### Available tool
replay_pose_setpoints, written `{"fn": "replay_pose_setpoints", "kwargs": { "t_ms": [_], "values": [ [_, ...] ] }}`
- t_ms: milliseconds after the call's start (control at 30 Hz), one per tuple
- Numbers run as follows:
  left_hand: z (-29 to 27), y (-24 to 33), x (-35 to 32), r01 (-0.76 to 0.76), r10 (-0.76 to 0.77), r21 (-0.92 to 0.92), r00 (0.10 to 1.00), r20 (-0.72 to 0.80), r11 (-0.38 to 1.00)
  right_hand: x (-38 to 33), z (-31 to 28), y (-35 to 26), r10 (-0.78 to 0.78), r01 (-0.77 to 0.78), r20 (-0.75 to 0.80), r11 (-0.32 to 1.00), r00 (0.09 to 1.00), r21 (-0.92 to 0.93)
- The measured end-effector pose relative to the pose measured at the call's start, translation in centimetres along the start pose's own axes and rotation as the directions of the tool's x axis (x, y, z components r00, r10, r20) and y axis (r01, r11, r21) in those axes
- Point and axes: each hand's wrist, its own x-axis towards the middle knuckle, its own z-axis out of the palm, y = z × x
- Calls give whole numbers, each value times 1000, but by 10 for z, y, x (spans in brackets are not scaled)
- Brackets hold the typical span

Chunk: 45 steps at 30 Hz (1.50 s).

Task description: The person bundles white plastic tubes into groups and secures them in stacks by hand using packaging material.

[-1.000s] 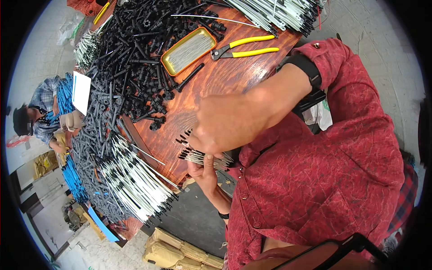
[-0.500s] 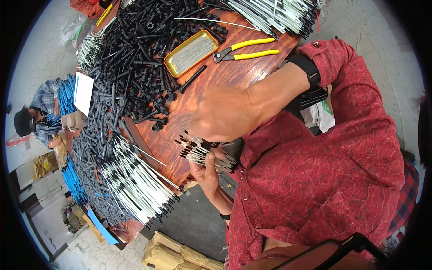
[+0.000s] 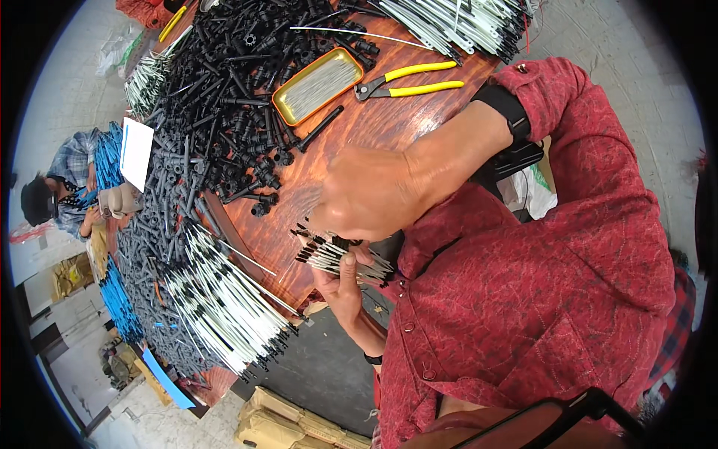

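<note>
My left hand (image 3: 345, 293) is closed round a bundle of thin white rods with dark tips (image 3: 329, 256), its thumb lying across them. The tips fan out toward the left. Over the bundle's upper side is my right hand (image 3: 366, 193), back of the hand upward and fingers curled down. Its fingertips, and whatever they pinch, are hidden beneath it. On the table just beyond lie yellow-handled pliers (image 3: 407, 79), a yellow tin tray of fine metal pins (image 3: 283, 101) and one loose black tube (image 3: 321, 129).
Heaps of black plastic fittings (image 3: 217, 82) and grey fittings (image 3: 149, 247) cover the table (image 3: 258, 236). White rods with black ends lie in piles at left (image 3: 232, 307) and at the top (image 3: 449, 26). Across the table, a person (image 3: 71, 183) handles blue rods. Brown packages (image 3: 292, 423) lie below.
My right hand and wrist have shifted very slightly over the bundle. My left hand keeps its grip on the rods. The things on the table have not moved.
</note>
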Motion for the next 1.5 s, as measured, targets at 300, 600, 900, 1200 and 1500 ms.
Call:
{"fn": "replay_pose_setpoints", "kwargs": {
  "t_ms": [300, 600, 900, 1200, 1500],
  "values": [
    [6, 3, 3, -24, 24, 28, 1000, -8, 999, -1, 17, 5, 45, -20, -131, 983, 990, 182],
    [-4, -3, 3, -35, 34, 65, 999, 14, 997, 17, 1, 13, 297, -638, 579, 161, 759, 753],
    [-10, -6, 0, -38, 36, -43, 998, -42, 998, 18, -15, -9, -101, 100, 0, 994, 995, 44],
    [-19, -15, -1, -19, 12, -55, 994, -113, 998, -11, 7, 1, 5, 29, -114, 955, 993, 294],
    [-8, -12, 0, -53, 54, -44, 999, 10, 998, -19, -21, -3, 248, -560, 502, 345, 829, 754]
  ]
}}
